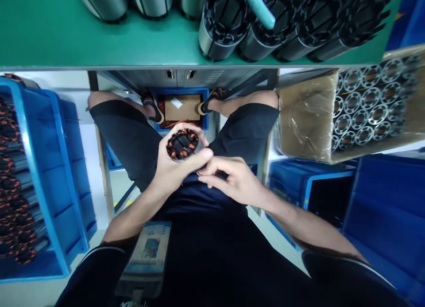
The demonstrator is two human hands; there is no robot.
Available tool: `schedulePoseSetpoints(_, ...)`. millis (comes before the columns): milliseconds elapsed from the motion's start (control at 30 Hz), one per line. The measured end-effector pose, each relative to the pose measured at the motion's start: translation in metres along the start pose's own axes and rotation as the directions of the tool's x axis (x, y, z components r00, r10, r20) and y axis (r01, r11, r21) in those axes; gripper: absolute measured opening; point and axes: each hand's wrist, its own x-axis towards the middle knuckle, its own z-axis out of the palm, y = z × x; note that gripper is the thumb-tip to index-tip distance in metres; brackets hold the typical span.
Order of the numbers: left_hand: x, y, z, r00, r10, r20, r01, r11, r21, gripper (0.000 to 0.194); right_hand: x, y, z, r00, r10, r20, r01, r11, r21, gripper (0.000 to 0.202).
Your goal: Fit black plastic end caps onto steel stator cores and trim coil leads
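Observation:
My left hand is wrapped round a motor stator, a short cylinder with black insulation and copper windings. Its open end faces up toward me. Close by on the right, my right hand has its thumb and forefinger pinched together at the stator's lower side. Whatever sits between those fingertips is too small to make out, perhaps hidden by the fingers. Both hands are over my lap.
On the green bench ahead stand several stators without visible copper. Wound stators fill a blue crate at left. A plastic-lined carton of metal rings is at right, above blue bins. A blue tray lies between my feet.

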Motion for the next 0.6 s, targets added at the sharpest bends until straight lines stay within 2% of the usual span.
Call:
schedulePoseSetpoints(33, -0.001, 0.002, 0.003, 0.997, 0.067, 0.023, -0.069, 0.994, 0.088, 0.046, -0.003, 0.013, -0.003, 1.0, 0.026, 0.015, -0.025, 0.999, -0.037, 0.045)
schedulePoseSetpoints(100, -0.003, 0.01, 0.005, 0.975, 0.166, 0.144, -0.196, 0.956, 0.221, 0.048, -0.007, 0.028, -0.019, 0.996, 0.083, 0.017, -0.081, 0.993, -0.087, 0.052)
schedulePoseSetpoints(167, -0.007, 0.02, 0.004, 0.937, 0.213, 0.277, -0.29, 0.916, 0.277, 0.051, -0.008, 0.025, -0.042, 0.991, 0.132, -0.032, -0.134, 0.985, -0.106, 0.047)
schedulePoseSetpoints(200, -0.008, 0.025, 0.003, 0.924, 0.201, 0.326, -0.302, 0.907, 0.295, 0.056, -0.007, 0.016, -0.054, 0.986, 0.152, -0.065, -0.157, 0.985, -0.076, 0.044)
schedulePoseSetpoints(267, -0.011, 0.032, 0.002, 0.908, 0.151, 0.391, -0.28, 0.913, 0.298, 0.078, -0.001, -0.01, -0.072, 0.981, 0.18, -0.069, -0.177, 0.983, 0.052, 0.042)
schedulePoseSetpoints(333, -0.014, 0.037, 0.002, 0.896, 0.102, 0.433, -0.248, 0.922, 0.296, 0.106, 0.008, -0.04, -0.079, 0.981, 0.181, 0.073, -0.192, 0.962, 0.195, 0.034)
schedulePoseSetpoints(400, -0.016, 0.04, 0.003, 0.887, 0.062, 0.457, -0.225, 0.923, 0.312, 0.12, 0.018, -0.065, -0.077, 0.955, 0.171, 0.243, -0.227, 0.948, 0.223, 0.024)
schedulePoseSetpoints(467, -0.018, 0.042, 0.003, 0.903, -0.015, 0.429, -0.145, 0.93, 0.338, 0.12, 0.026, -0.081, -0.072, 0.924, 0.175, 0.338, -0.243, 0.955, 0.169, 0.015)
schedulePoseSetpoints(533, -0.02, 0.042, 0.003, 0.921, -0.073, 0.383, -0.069, 0.936, 0.346, 0.114, 0.029, -0.088, -0.069, 0.923, 0.168, 0.346, -0.211, 0.973, 0.091, 0.013)
schedulePoseSetpoints(600, -0.021, 0.041, 0.001, 0.941, -0.032, 0.338, -0.102, 0.923, 0.372, 0.108, 0.029, -0.091, -0.067, 0.937, 0.133, 0.324, -0.144, 0.99, 0.01, 0.009)
